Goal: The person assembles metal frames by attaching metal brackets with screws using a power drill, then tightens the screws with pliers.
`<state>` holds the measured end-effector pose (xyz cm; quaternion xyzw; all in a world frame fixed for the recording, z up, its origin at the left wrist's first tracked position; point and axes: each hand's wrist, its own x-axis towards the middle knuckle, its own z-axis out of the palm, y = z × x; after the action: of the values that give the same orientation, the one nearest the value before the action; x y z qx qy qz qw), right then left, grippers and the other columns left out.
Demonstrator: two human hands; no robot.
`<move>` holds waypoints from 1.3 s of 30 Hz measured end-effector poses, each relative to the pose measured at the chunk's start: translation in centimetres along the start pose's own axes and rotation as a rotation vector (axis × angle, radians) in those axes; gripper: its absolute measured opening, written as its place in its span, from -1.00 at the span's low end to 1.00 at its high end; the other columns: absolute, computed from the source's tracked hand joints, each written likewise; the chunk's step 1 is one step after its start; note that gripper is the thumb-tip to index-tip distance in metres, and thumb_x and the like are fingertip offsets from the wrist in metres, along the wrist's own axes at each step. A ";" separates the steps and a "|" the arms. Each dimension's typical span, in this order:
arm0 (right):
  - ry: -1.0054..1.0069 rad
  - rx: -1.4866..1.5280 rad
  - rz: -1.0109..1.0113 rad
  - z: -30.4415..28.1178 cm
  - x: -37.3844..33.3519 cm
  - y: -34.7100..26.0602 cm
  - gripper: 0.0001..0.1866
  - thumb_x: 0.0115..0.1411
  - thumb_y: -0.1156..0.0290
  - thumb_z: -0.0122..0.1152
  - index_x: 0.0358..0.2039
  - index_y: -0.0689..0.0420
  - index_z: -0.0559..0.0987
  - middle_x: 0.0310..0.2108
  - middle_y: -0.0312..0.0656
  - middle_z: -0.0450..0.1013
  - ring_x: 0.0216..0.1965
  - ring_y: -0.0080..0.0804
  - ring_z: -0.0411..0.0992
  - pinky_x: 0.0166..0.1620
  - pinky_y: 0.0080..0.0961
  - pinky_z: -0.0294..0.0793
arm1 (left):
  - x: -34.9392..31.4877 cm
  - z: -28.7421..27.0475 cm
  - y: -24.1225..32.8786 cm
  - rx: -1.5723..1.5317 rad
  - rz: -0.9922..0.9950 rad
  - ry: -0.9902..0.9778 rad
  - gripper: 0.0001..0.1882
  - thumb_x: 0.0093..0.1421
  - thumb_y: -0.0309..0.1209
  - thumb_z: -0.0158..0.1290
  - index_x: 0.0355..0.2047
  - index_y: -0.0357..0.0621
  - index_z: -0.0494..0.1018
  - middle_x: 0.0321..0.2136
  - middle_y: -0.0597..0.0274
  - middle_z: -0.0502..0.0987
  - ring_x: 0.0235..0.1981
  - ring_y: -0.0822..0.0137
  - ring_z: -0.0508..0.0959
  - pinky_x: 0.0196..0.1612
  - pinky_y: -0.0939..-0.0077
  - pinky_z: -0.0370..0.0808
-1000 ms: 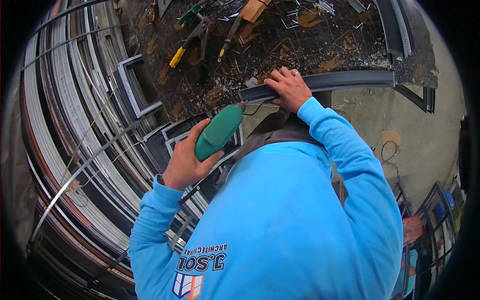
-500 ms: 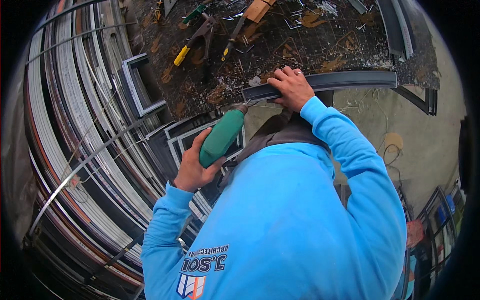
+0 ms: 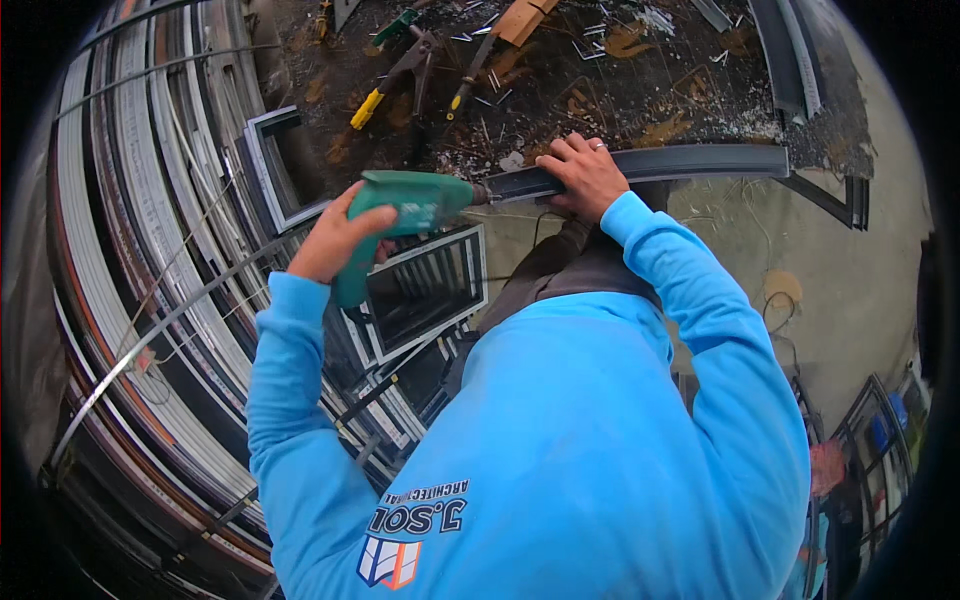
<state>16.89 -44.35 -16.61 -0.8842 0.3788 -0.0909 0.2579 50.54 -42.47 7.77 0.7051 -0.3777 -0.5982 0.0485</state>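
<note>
Gripping green pistol-shaped power drill in left hand, with thumb laid across the body. Held roughly level, with dark metal chuck pointing right, right up at left end of long dark-grey metal profile. Can't tell on bit contact: too small to make out.

Clasping same profile near that left end with right hand, with fingers bent over the top. Wearing pale ring on one finger.

Profile location: along near edge of dark, worn, stained bench top, in front of the body, roughly crosswise.

On bench, beyond the hands: dark metal hand tool with yellow grip, slim tool with black-and-yellow handle, orange-brown wooden block, loose thin silver metal pieces. At far right of bench: more dark-grey lengths of profile.

Below drill, near: pale-grey rectangular metal frame, tilted. Off to left: big stack of long multicoloured profiles, lengthwise. Dressed in light-blue long-sleeved top.
</note>
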 end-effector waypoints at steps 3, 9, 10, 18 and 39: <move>0.004 0.008 -0.019 -0.1 -0.1 0.3 -0.30 -0.04 0.11 0.68 0.12 -0.10 0.58 0.09 -0.25 0.43 0.18 -0.19 0.38 0.18 -0.10 0.39 | -2.2 2.4 -1.9 0.600 0.413 -0.150 -0.05 0.12 -0.26 0.47 0.45 -0.17 0.25 0.18 -0.14 0.60 0.17 -0.08 0.65 0.35 0.08 0.50; -0.026 0.031 0.014 0.5 0.4 0.0 -0.18 -0.12 0.23 0.71 0.21 -0.14 0.53 0.09 -0.26 0.42 0.19 -0.17 0.38 0.23 -0.10 0.37 | -5.5 4.6 -7.3 -0.365 -0.043 0.151 -0.13 0.23 -0.26 0.40 0.46 -0.12 0.25 0.14 0.00 0.60 0.16 0.08 0.63 0.21 0.19 0.58; -0.025 0.056 -0.002 0.1 0.1 0.3 -0.15 -0.13 0.26 0.72 0.22 -0.15 0.52 0.12 -0.25 0.42 0.21 -0.16 0.38 0.25 -0.09 0.36 | -5.9 4.4 -7.4 -0.274 0.004 0.164 -0.15 0.25 -0.28 0.39 0.47 -0.13 0.24 0.12 0.04 0.61 0.15 0.15 0.62 0.15 0.23 0.60; 0.018 -0.187 0.275 -8.0 -9.3 8.3 -0.07 -0.20 0.41 0.67 0.30 -0.13 0.54 0.17 -0.21 0.48 0.29 -0.05 0.39 0.33 0.00 0.29 | -11.7 2.8 -3.2 -0.173 0.158 0.208 -0.14 0.27 -0.36 0.32 0.51 -0.19 0.20 0.30 0.02 0.47 0.22 0.16 0.55 0.27 0.26 0.51; 0.277 0.677 0.028 7.9 2.7 -5.5 -0.58 0.42 0.17 0.20 0.22 0.03 0.56 0.17 0.00 0.52 0.20 0.01 0.46 0.20 -0.02 0.46 | 0.4 12.0 11.8 0.561 0.508 -0.176 -0.17 0.24 -0.28 0.37 0.43 -0.25 0.27 -0.06 -0.21 0.70 0.01 -0.14 0.74 0.09 0.13 0.63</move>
<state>25.02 -39.99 -20.56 -0.7227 0.3708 -0.3265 0.4834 34.42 -46.50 10.19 0.5209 -0.6920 -0.4987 -0.0319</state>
